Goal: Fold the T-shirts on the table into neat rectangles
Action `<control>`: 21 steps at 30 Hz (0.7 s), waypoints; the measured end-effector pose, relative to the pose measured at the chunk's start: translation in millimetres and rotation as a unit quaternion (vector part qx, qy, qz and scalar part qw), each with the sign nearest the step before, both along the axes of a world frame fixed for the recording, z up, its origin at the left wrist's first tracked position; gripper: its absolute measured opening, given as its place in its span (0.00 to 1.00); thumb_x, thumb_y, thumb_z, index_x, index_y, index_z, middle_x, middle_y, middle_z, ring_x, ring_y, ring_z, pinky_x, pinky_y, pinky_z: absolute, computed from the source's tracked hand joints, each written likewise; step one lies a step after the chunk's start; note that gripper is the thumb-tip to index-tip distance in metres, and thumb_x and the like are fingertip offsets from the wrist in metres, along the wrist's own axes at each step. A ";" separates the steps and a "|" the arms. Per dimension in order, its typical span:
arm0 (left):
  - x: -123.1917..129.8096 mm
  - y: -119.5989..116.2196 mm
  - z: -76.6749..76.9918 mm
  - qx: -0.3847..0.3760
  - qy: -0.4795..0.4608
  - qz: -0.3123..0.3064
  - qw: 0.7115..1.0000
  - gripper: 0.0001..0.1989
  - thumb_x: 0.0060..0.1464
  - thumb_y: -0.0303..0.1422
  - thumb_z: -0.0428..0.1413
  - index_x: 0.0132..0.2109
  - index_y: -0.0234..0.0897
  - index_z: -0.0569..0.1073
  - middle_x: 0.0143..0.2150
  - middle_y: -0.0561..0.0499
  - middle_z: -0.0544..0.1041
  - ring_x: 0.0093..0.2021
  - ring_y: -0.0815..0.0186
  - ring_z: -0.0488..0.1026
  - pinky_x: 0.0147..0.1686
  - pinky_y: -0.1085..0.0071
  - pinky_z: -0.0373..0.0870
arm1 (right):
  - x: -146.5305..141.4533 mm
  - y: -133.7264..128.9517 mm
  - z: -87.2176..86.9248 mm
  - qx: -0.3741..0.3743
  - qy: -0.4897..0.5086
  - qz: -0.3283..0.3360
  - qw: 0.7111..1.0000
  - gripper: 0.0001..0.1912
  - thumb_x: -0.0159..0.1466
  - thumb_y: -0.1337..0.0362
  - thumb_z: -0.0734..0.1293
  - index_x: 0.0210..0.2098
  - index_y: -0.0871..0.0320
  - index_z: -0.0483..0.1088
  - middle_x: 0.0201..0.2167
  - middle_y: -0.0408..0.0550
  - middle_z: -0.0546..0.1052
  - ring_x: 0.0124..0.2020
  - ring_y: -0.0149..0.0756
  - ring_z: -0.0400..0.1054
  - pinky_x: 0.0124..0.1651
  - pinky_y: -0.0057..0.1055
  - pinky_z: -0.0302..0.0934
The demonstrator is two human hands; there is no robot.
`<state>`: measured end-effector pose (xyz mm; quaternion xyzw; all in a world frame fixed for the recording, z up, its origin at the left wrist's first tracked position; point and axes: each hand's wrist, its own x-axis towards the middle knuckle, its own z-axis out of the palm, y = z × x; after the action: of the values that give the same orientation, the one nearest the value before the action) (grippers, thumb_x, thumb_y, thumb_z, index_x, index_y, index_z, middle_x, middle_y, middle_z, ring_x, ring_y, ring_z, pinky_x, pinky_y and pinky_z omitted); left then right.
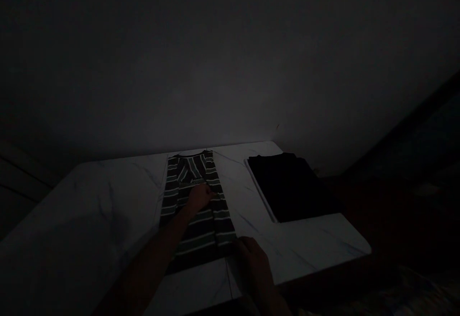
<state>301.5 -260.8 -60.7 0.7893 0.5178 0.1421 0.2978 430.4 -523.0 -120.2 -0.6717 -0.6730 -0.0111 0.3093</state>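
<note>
A dark shirt with light and grey-green stripes (196, 218) lies on the table, its sides folded inward into a long rectangle and its neckline toward the wall. My left hand (200, 197) reaches over the middle of the shirt, fingers pinched on the cloth near the right-hand fold. At the near right corner, my right hand (253, 258) has its fingers closed on the edge of the shirt. Dim light hides the exact finger contact.
To the right lies a stack of folded garments (293, 186), black on top with a white edge below. The white marble-patterned table (305, 253) has rounded corners and a seam across it. A plain wall (223, 67) rises behind the table.
</note>
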 end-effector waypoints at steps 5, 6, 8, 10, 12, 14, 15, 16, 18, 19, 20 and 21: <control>-11.3 1.8 -11.7 -0.071 -0.115 0.039 0.990 0.10 0.54 0.34 0.58 0.26 0.39 0.74 0.24 0.51 0.74 0.31 0.61 0.74 0.39 0.65 0.71 | 1.1 -0.9 -1.8 -0.015 0.007 0.006 1.000 0.21 0.62 0.78 0.64 0.49 0.50 0.74 0.40 0.45 0.79 0.41 0.37 0.74 0.42 0.27 0.66; -11.9 1.7 -14.4 -0.091 -0.141 0.053 0.984 0.10 0.54 0.35 0.57 0.27 0.39 0.74 0.24 0.52 0.74 0.30 0.62 0.74 0.36 0.66 0.71 | 0.9 -1.1 -3.0 -0.019 0.013 0.008 1.000 0.21 0.62 0.77 0.64 0.49 0.50 0.74 0.41 0.45 0.79 0.41 0.37 0.74 0.43 0.27 0.66; -10.5 -0.1 -19.4 -0.133 -0.193 0.076 0.969 0.11 0.54 0.39 0.58 0.28 0.38 0.73 0.25 0.52 0.75 0.28 0.64 0.73 0.32 0.68 0.71 | -0.5 -1.5 -4.5 -0.035 0.044 0.000 0.998 0.18 0.65 0.75 0.63 0.48 0.50 0.75 0.42 0.46 0.79 0.43 0.37 0.74 0.46 0.28 0.66; -6.9 -3.4 -22.9 -0.173 -0.237 0.092 0.952 0.13 0.53 0.43 0.60 0.29 0.37 0.73 0.27 0.51 0.76 0.27 0.65 0.74 0.30 0.69 0.72 | -2.8 -1.7 -4.3 -0.062 0.095 -0.023 0.993 0.16 0.68 0.72 0.61 0.46 0.49 0.76 0.42 0.46 0.80 0.43 0.36 0.74 0.45 0.27 0.66; -2.9 -6.7 -24.2 -0.205 -0.266 0.102 0.936 0.16 0.52 0.46 0.61 0.32 0.37 0.74 0.29 0.49 0.78 0.27 0.66 0.75 0.29 0.70 0.72 | -5.1 -1.8 -3.3 -0.084 0.132 -0.037 0.987 0.15 0.70 0.70 0.60 0.45 0.49 0.77 0.42 0.45 0.80 0.42 0.36 0.74 0.44 0.26 0.66; 0.9 -7.6 -23.7 -0.225 -0.279 0.107 0.927 0.18 0.52 0.48 0.62 0.34 0.36 0.76 0.30 0.48 0.79 0.26 0.67 0.74 0.27 0.71 0.72 | -6.2 -2.1 -2.6 -0.084 0.132 -0.031 0.987 0.16 0.69 0.71 0.61 0.46 0.48 0.77 0.42 0.45 0.80 0.44 0.37 0.74 0.46 0.27 0.65; 2.7 -6.6 -23.0 -0.231 -0.281 0.109 0.925 0.17 0.51 0.47 0.62 0.34 0.35 0.76 0.29 0.48 0.79 0.26 0.67 0.74 0.25 0.72 0.70 | -6.2 -2.4 -2.7 -0.078 0.120 -0.023 0.989 0.17 0.68 0.72 0.61 0.47 0.48 0.77 0.43 0.46 0.80 0.45 0.38 0.74 0.48 0.28 0.64; 4.5 -4.6 -22.1 -0.235 -0.279 0.112 0.924 0.16 0.50 0.45 0.63 0.32 0.34 0.77 0.28 0.49 0.78 0.25 0.67 0.73 0.24 0.73 0.69 | -5.9 -2.7 -3.0 -0.071 0.107 -0.016 0.992 0.18 0.67 0.73 0.62 0.48 0.47 0.76 0.44 0.46 0.79 0.46 0.38 0.73 0.49 0.29 0.63; 8.3 1.8 -20.4 -0.237 -0.274 0.119 0.925 0.13 0.48 0.40 0.65 0.28 0.34 0.76 0.25 0.50 0.77 0.23 0.68 0.71 0.22 0.75 0.66 | -4.6 -3.0 -4.4 -0.059 0.089 -0.007 0.994 0.20 0.66 0.74 0.62 0.49 0.47 0.76 0.44 0.46 0.79 0.46 0.39 0.73 0.49 0.29 0.63; 10.2 5.5 -19.5 -0.235 -0.270 0.125 0.925 0.11 0.48 0.38 0.64 0.26 0.35 0.75 0.23 0.51 0.76 0.22 0.68 0.71 0.21 0.75 0.65 | -3.8 -3.0 -5.3 -0.053 0.085 -0.007 0.995 0.20 0.66 0.74 0.61 0.49 0.48 0.76 0.43 0.47 0.79 0.45 0.38 0.73 0.49 0.29 0.63; 11.9 9.2 -18.8 -0.232 -0.267 0.132 0.926 0.11 0.47 0.36 0.64 0.25 0.36 0.74 0.22 0.52 0.75 0.22 0.68 0.70 0.21 0.75 0.64 | -3.2 -2.9 -6.0 -0.048 0.085 -0.009 0.995 0.19 0.67 0.74 0.61 0.49 0.48 0.76 0.43 0.46 0.79 0.45 0.38 0.73 0.48 0.28 0.63; 13.4 12.4 -18.3 -0.226 -0.262 0.140 0.928 0.10 0.47 0.36 0.64 0.24 0.37 0.73 0.22 0.52 0.74 0.22 0.68 0.70 0.21 0.75 0.65 | -2.7 -2.8 -6.7 -0.043 0.085 -0.013 0.995 0.19 0.68 0.74 0.61 0.49 0.48 0.76 0.42 0.46 0.79 0.44 0.37 0.73 0.47 0.28 0.63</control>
<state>314.8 -248.3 -79.0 0.5553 0.5446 0.2630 0.5709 427.7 -525.7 -126.9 -0.6918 -0.6350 0.0714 0.3361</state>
